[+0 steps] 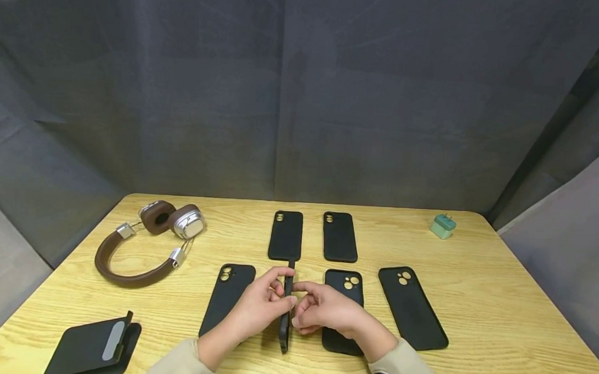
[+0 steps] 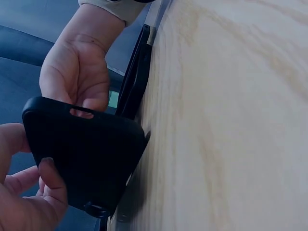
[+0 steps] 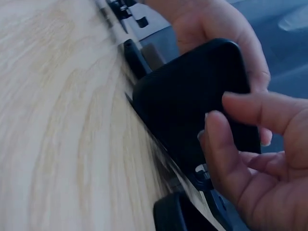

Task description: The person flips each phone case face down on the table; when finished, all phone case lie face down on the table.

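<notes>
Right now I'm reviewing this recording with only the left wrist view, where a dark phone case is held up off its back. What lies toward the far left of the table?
Observer: In the head view, a pair of brown and silver headphones lies there.

Operator: And nearer the person, on that same side?

Observer: A dark stand-like object with a grey strip on it sits near the table's front left.

Operator: What about just left of the held phone case?

Observer: Another black case lies there on the table, partly hidden from the head camera by the left hand.
</notes>
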The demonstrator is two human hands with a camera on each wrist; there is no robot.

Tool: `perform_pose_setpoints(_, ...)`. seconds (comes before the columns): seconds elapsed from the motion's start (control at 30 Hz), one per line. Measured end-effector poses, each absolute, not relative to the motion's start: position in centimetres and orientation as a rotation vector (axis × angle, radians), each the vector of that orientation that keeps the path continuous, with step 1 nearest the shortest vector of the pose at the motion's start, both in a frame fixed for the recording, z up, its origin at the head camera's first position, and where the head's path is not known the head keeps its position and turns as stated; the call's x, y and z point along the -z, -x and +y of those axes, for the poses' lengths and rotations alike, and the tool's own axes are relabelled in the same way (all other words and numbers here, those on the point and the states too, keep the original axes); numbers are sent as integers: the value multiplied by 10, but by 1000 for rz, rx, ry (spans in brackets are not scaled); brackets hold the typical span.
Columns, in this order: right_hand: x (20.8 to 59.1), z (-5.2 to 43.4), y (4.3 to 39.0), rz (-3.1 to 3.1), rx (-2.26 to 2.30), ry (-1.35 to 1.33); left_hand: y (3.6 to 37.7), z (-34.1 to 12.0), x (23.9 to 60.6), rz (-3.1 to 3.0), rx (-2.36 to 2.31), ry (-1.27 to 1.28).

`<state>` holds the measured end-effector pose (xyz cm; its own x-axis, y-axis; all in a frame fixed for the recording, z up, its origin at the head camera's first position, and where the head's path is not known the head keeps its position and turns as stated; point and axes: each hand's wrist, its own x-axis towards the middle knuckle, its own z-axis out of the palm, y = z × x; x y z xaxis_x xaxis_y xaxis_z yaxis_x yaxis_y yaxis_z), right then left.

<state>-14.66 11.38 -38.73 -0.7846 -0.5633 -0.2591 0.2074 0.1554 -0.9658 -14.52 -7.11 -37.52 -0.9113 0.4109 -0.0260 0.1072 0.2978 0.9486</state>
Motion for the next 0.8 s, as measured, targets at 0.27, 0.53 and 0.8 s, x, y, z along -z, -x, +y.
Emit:
perform_pose_setpoints(0.27,385,124,142,1595,1814,385,146,-66,377,2331,-1644,-503)
perform_pose_setpoints(0.53,382,117,133,1591,1877,353,144,-62,380,2376,-1639,-528)
perform_pose_setpoints(0.8,380,109,130,1659,1926,252,144,-60,381,2383,-1640,-542)
